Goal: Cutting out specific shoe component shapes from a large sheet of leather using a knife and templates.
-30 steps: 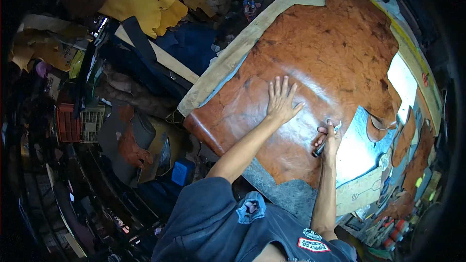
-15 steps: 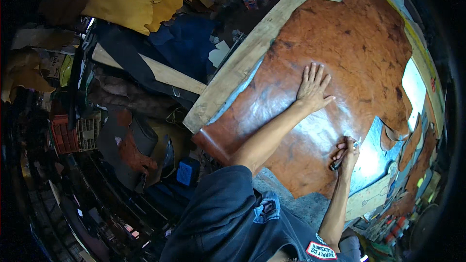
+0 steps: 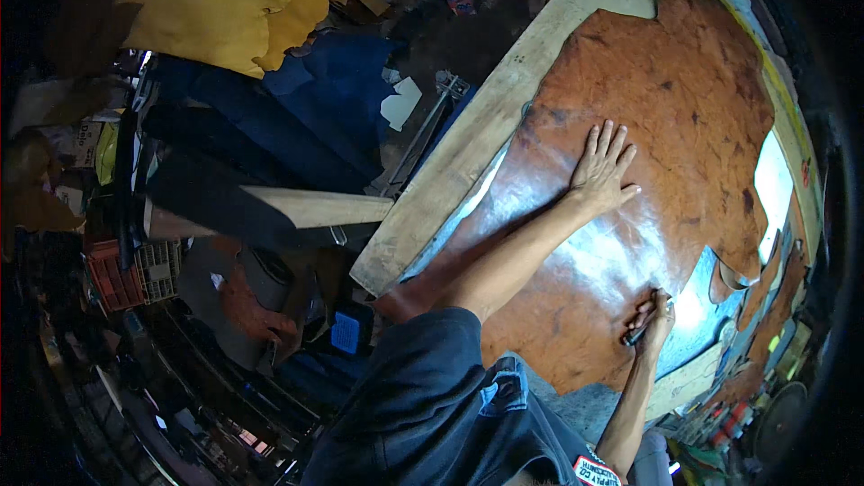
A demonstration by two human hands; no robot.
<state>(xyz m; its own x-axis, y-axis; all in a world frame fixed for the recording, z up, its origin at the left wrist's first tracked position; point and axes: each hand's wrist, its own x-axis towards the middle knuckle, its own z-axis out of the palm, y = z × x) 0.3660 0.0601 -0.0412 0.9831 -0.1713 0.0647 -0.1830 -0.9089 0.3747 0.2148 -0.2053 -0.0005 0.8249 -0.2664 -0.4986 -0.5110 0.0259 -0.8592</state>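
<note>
A large brown leather hide [image 3: 684, 117] with dark blotches and a glossy sheen is spread over the worktable. My left hand [image 3: 605, 171] lies flat on its middle, fingers spread, holding nothing. Close to the hide's right edge, my right hand [image 3: 655, 319] is closed around a small tool with a dark handle [image 3: 634, 336]. The handle's end sticks out on the left of the fist; the tool's working end is too small to make out, so its kind is unclear. Beside that hand, a pale bluish surface [image 3: 688, 324] shows brightly from under the hide.
A pale wooden board [image 3: 468, 144] borders the table's left side. Left of it are a plank [image 3: 333, 208] with dark material across it, dark blue hides [image 3: 333, 99], yellow leather [image 3: 202, 22] and crates [image 3: 115, 274]. Leather scraps and tools crowd the right edge.
The whole view has shifted, so the hide and both hands appear slightly lower or farther right. The left plank's outer end appears much lower. My left hand stays flat; my right keeps its grip.
</note>
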